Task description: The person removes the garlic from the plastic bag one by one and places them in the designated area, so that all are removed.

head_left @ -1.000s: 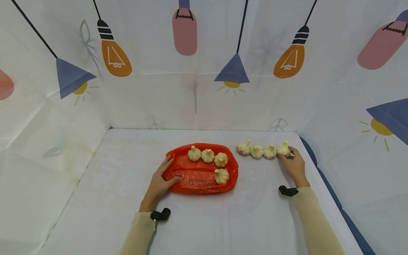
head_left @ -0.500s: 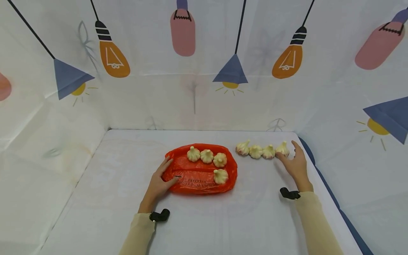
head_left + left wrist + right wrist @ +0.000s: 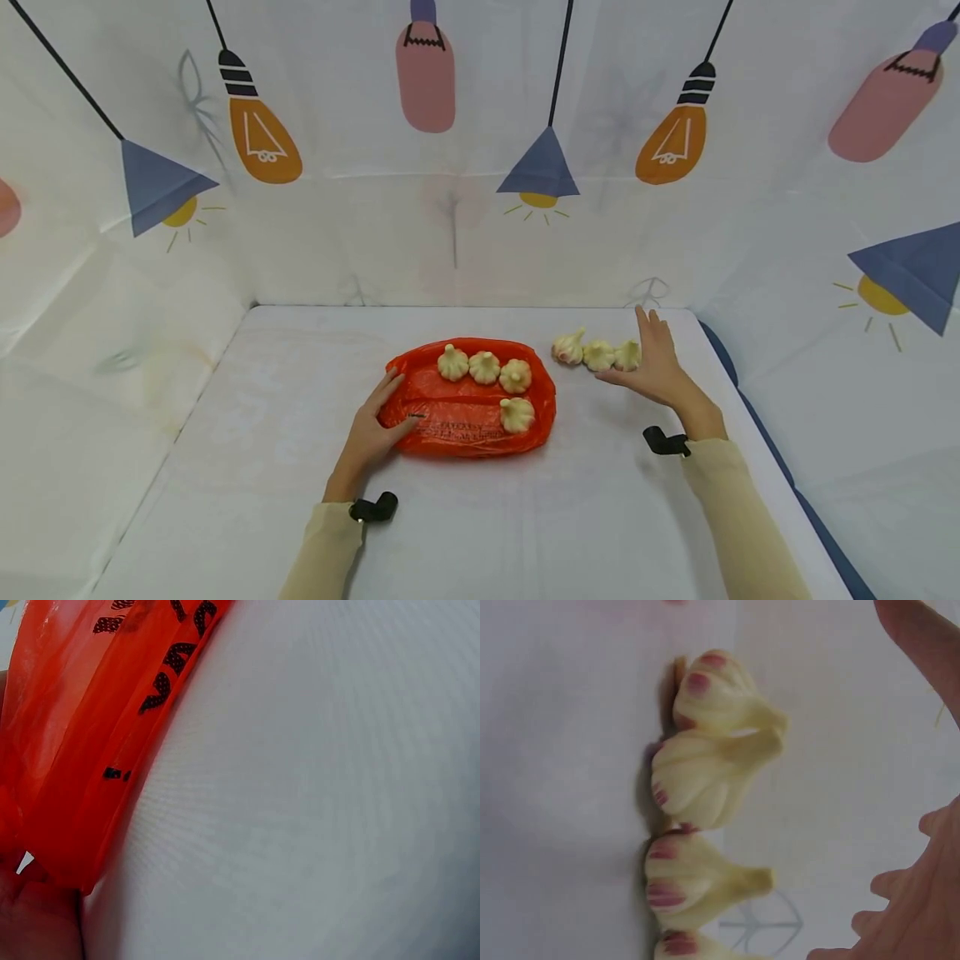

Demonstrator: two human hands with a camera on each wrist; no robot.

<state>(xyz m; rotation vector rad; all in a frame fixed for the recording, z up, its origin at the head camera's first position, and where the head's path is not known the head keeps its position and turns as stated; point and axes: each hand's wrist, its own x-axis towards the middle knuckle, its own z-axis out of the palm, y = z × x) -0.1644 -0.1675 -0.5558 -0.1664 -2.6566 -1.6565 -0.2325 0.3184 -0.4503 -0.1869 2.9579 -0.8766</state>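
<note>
A red plastic bag (image 3: 457, 400) with black print lies flat on the white table. My left hand (image 3: 372, 429) rests on its left end, fingers spread along the far side and thumb on the near side. Several garlic bulbs (image 3: 484, 367) sit on the bag: three in a row at the back, another bulb (image 3: 517, 415) nearer the front right. To the right of the bag is a row of garlic bulbs (image 3: 598, 355). My right hand (image 3: 660, 371), fingers extended and thumb spread, hovers by that row's right end, hiding its last bulb; several bulbs (image 3: 701, 780) show in the right wrist view.
The white table (image 3: 480, 525) meets a white curtain wall (image 3: 337, 242) printed with lamps and bulbs. A dark blue strip (image 3: 757, 433) runs along the table's right edge. Each wrist wears a black camera mount.
My right hand has let go of the rightmost garlic bulb in the row, spread its fingers and moved left in front of it. My left hand has stayed on the bag.
</note>
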